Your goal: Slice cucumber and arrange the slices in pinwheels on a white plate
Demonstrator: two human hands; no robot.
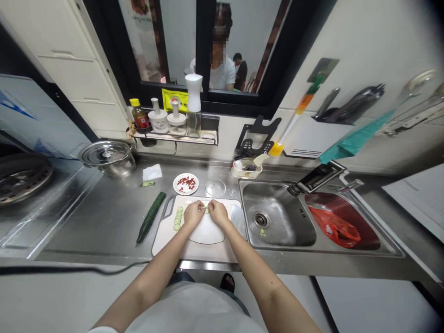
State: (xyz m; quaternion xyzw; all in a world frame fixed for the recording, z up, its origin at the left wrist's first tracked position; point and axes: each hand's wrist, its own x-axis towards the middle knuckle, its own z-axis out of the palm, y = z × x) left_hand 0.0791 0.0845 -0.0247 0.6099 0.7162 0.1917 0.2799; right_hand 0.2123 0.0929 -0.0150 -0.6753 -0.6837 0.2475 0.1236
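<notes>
Both hands meet over the far part of a white plate (207, 231), which rests on a pale cutting board (163, 243). Fingertips of my left hand (194, 212) and my right hand (218, 212) pinch at small cucumber slices (207, 209) between them. Left of the plate, a row of overlapping cucumber slices (178, 218) lies on the board. A knife blade (237, 218) appears to lie flat at the board's right side. One whole dark green cucumber (151, 218) sits on the counter to the left.
Behind the board stands a small plate (176, 185) of chopped red pieces, with a clear round lid (215, 187) beside it. A double sink (277, 222) is at the right, with a red bag (338, 231). A lidded pot (113, 159) stands back left, below a condiment shelf (173, 137).
</notes>
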